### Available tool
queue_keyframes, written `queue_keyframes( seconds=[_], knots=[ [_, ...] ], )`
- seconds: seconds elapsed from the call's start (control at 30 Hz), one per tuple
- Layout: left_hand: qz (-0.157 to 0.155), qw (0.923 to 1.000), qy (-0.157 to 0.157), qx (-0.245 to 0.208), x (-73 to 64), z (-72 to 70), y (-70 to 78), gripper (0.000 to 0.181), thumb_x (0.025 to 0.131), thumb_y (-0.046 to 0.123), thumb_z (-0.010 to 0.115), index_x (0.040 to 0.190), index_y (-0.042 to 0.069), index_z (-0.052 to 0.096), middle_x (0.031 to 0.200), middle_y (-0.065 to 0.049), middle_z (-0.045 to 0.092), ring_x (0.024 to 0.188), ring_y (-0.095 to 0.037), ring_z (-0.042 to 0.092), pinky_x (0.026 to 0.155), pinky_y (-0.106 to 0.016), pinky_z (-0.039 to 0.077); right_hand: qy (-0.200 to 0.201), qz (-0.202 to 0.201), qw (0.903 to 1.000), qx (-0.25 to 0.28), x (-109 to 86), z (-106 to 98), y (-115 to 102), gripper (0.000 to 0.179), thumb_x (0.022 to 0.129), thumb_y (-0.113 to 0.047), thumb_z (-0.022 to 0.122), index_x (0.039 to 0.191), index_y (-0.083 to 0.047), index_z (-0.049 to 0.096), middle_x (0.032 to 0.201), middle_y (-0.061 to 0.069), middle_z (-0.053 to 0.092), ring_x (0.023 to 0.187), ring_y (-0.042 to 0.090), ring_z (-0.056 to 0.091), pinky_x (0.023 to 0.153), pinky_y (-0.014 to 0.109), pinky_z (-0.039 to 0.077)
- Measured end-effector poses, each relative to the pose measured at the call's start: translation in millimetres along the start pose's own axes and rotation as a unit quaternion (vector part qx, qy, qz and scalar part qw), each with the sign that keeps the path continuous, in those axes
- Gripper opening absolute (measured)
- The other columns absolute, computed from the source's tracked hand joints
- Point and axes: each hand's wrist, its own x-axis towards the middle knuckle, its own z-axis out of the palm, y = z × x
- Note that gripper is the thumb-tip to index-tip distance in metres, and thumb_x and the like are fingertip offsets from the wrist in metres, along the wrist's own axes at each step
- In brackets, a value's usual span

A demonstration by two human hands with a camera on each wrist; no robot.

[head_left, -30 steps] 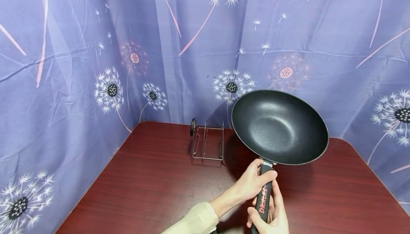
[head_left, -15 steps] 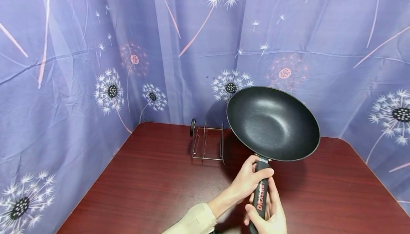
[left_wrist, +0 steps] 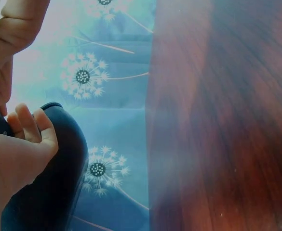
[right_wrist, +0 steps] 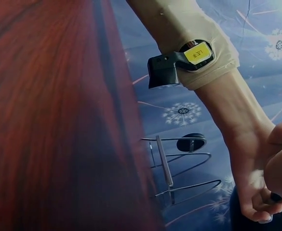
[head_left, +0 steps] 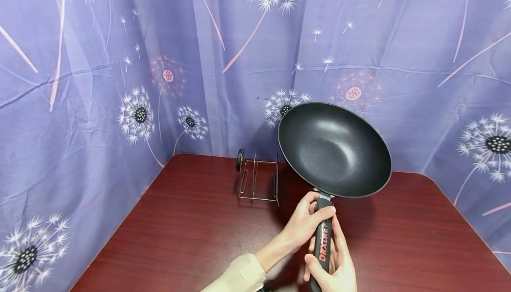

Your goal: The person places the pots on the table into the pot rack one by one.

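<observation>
A black wok (head_left: 335, 150) with a long dark handle (head_left: 322, 243) is held up over the table, its dark inside tilted toward me. My left hand (head_left: 305, 221) grips the handle close to the pan, thumb across the top. Lower down, the right hand (head_left: 337, 265) holds the same handle, thumb on its near side. In the left wrist view the wok's dark outside (left_wrist: 59, 168) shows behind the left hand (left_wrist: 15, 159). At the right wrist view's edge, the right hand (right_wrist: 281, 168) partly covers the left hand's grip.
A wire rack (head_left: 258, 179) with a black round piece at its left end stands at the back of the reddish-brown table (head_left: 179, 230), left of the wok. Behind hangs a blue dandelion-print curtain (head_left: 247, 83). The left sleeve carries a wrist device (right_wrist: 196, 54).
The wok has shifted slightly left and up in the head view, both hands moving left with it and keeping their grip. The rack stays where it was.
</observation>
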Motion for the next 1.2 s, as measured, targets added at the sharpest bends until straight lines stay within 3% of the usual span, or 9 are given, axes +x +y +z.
queue_keyframes(
  seconds=[0.23, 0.4, 0.5, 0.73, 0.97, 1.2],
  knots=[
    [0.009, 0.9992, -0.017, -0.035, -4.0, -6.5, 5.8, 0.040, 0.097, 0.016, 0.058, 0.128, -0.007, 0.049, 0.100, -0.009, 0.066, 0.086, -0.005, 0.064, 0.081, -0.018, 0.052, -0.044, -0.043, 0.9973, 0.041, 2.0, 4.1, -5.6, 0.097, 0.081, 0.024, 0.055, 0.158, -0.021, 0.016, 0.093, 0.001, 0.060, 0.057, 0.015, 0.060, 0.043, 0.033, 0.053],
    [0.031, 0.9959, -0.047, -0.071, -8.0, -12.0, 8.7, 0.040, 0.103, 0.017, 0.049, 0.132, -0.010, 0.045, 0.112, -0.044, 0.056, 0.090, -0.005, 0.067, 0.086, -0.021, 0.054, -0.069, -0.057, 0.9945, 0.054, 2.2, 4.5, -7.6, 0.094, 0.081, 0.024, 0.055, 0.156, -0.020, 0.019, 0.093, 0.001, 0.060, 0.058, 0.016, 0.060, 0.043, 0.033, 0.053],
    [0.048, 0.9938, -0.068, -0.074, -8.9, -16.2, 10.2, 0.043, 0.104, 0.020, 0.046, 0.133, -0.012, 0.045, 0.116, -0.053, 0.048, 0.090, -0.005, 0.068, 0.089, -0.023, 0.053, -0.079, -0.063, 0.9931, 0.059, 2.0, 5.0, -7.7, 0.094, 0.081, 0.023, 0.055, 0.157, -0.021, 0.019, 0.094, 0.000, 0.060, 0.058, 0.016, 0.060, 0.043, 0.033, 0.053],
    [0.089, 0.9885, -0.098, -0.072, -8.6, -23.4, 15.4, 0.040, 0.105, 0.018, 0.045, 0.132, -0.011, 0.050, 0.116, -0.051, 0.051, 0.101, -0.011, 0.069, 0.097, -0.027, 0.052, -0.130, -0.103, 0.9816, 0.095, 4.7, 6.7, -7.9, 0.095, 0.081, 0.027, 0.048, 0.159, -0.017, 0.015, 0.096, 0.001, 0.059, 0.057, 0.020, 0.057, 0.042, 0.033, 0.052],
    [0.104, 0.9859, -0.115, -0.062, -11.6, -30.5, 21.6, 0.037, 0.106, 0.017, 0.044, 0.134, -0.007, 0.051, 0.118, -0.046, 0.055, 0.107, -0.012, 0.068, 0.100, -0.028, 0.050, -0.184, -0.120, 0.9683, 0.119, 7.8, 9.5, -10.0, 0.093, 0.082, 0.028, 0.044, 0.159, -0.014, 0.013, 0.101, 0.002, 0.057, 0.057, 0.024, 0.053, 0.043, 0.033, 0.052],
    [0.126, 0.9837, -0.115, -0.057, -14.8, -35.9, 28.2, 0.036, 0.107, 0.017, 0.045, 0.133, -0.005, 0.054, 0.117, -0.045, 0.057, 0.107, -0.012, 0.069, 0.098, -0.027, 0.052, -0.172, -0.079, 0.9792, 0.074, 5.3, 15.8, -23.5, 0.094, 0.083, 0.022, 0.049, 0.160, -0.017, 0.010, 0.098, -0.001, 0.055, 0.055, 0.020, 0.055, 0.044, 0.034, 0.053]
  ],
)
